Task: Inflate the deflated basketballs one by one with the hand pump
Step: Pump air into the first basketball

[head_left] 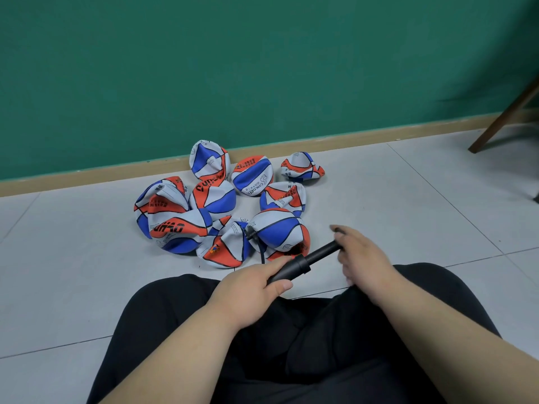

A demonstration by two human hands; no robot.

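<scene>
- On the floor just ahead of my knees, the hand pump (294, 268) lies slanted between both hands, with its rod drawn partly out of the black barrel.
- The left grip (250, 287) is clenched round the barrel. The right grip (361, 258) wraps the handle at the rod's far end, and its fingers hide most of that handle.
- A thin black hose (262, 253) drops from the left side of the nearest basketball (277, 231). I lose the hose's lower end behind the left grip.
- That ball, in red, white and blue, looks rounder than the others and rests on the tiles against the crumpled ones.
- Behind it and to its left sits a heap of deflated basketballs (186, 217), folded in and touching one another. One ball (302, 169) lies slightly apart on the right.
- The floor (408, 199) is pale grey tile with dark joints.
- A tan skirting board (87, 176) runs behind the heap, below a plain green wall (262, 68).
- A dark wooden leg (501, 121) slants in at the upper right.
- Black trousers (291, 345) fill the bottom of my view.
</scene>
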